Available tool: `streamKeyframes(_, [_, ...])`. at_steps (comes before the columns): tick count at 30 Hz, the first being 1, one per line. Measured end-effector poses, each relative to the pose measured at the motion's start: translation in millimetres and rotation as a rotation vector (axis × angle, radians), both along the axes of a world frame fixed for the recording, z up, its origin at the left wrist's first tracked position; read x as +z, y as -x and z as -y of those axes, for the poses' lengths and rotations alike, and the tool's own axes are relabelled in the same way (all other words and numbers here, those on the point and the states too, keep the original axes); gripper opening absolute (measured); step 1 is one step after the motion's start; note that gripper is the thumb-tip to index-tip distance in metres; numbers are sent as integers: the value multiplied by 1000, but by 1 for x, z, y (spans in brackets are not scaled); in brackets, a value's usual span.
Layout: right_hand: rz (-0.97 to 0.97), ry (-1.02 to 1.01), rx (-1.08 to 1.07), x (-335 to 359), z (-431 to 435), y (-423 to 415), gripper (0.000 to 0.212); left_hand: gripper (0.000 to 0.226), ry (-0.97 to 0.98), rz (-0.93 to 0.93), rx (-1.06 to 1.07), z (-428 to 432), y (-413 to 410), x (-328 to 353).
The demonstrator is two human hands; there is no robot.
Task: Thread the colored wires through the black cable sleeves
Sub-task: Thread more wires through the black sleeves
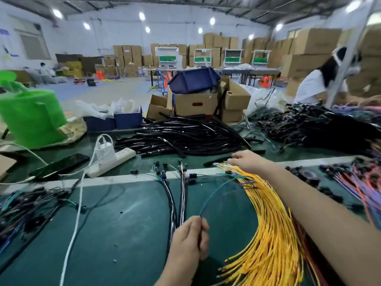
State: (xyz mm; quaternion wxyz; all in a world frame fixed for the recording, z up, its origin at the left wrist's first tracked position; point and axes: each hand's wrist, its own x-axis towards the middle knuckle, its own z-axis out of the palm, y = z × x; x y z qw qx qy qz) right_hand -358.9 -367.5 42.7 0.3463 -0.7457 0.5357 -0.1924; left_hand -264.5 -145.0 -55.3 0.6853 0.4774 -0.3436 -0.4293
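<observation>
My left hand (190,236) sits low in the middle, pinching the near ends of a few thin green and blue wires (214,193) that arc up to the right. My right hand (246,162) reaches across the far tips of a big bundle of yellow wires (270,230); its fingers point left over those tips, and whether it grips one I cannot tell. A loose black cable sleeve (216,161) lies just left of its fingertips. A large heap of black sleeves (183,135) lies further back. Two sleeved harnesses (177,195) lie left of centre.
The green bench (123,234) carries a white power strip (112,162) with a charger, a white cable, a black phone (59,165), tangled harness piles at left and far right, and red and purple wires (358,184). Cardboard boxes and a green basket (33,116) stand behind. A person works at the far right.
</observation>
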Motion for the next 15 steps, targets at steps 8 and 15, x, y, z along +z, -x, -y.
streamKeyframes(8, [-597, 115, -104, -38, -13, 63, 16, 28, -70, -355, 17, 1, -5, -2])
streamKeyframes(15, [-407, 188, -217, -54, -9, 76, 20, 23, -115, -550, -32, 1, -12, 8])
